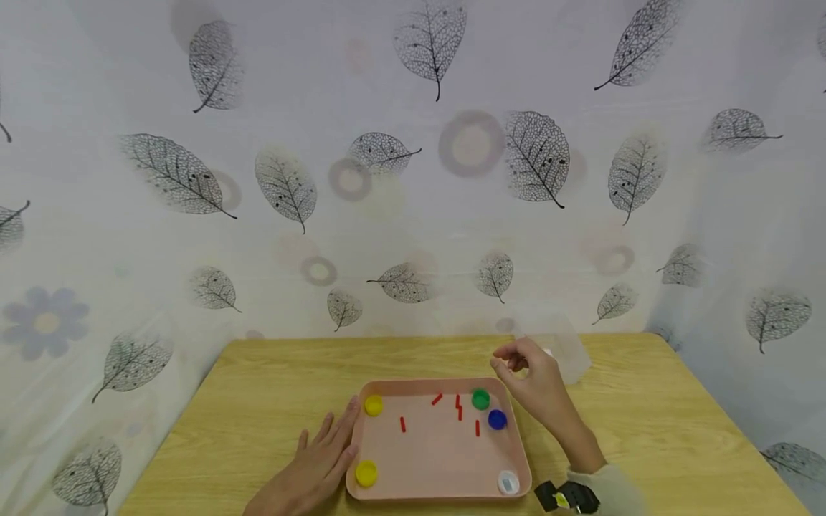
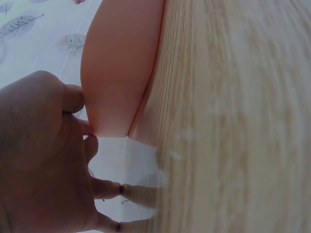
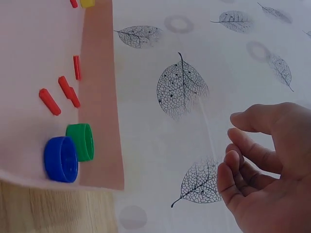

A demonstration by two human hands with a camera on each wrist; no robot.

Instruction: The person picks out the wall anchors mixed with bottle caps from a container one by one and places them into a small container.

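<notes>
A shallow pink tray (image 1: 432, 462) lies on the table. My left hand (image 1: 316, 459) rests along its left side, fingers spread and fairly straight, touching the outer wall. In the left wrist view the pink tray wall (image 2: 121, 68) stands beside that hand. Beyond the tray's back right corner, my right hand (image 1: 532, 376) is raised, fingers loosely bent. The right wrist view shows nothing between its thumb and fingertips (image 3: 235, 119). Inside the tray are several short red sticks (image 3: 50, 102), a green cap (image 1: 480, 399) and a blue cap (image 1: 497, 419) at the right.
Two yellow caps, one at the back (image 1: 373, 405) and one at the front (image 1: 366, 473), sit along the tray's left side. A white cap (image 1: 508, 482) is in its front right corner. Behind my right hand lies a translucent sheet-like thing (image 1: 571, 351). A leaf-patterned curtain (image 1: 413, 215) hangs behind the wooden table (image 1: 245, 401).
</notes>
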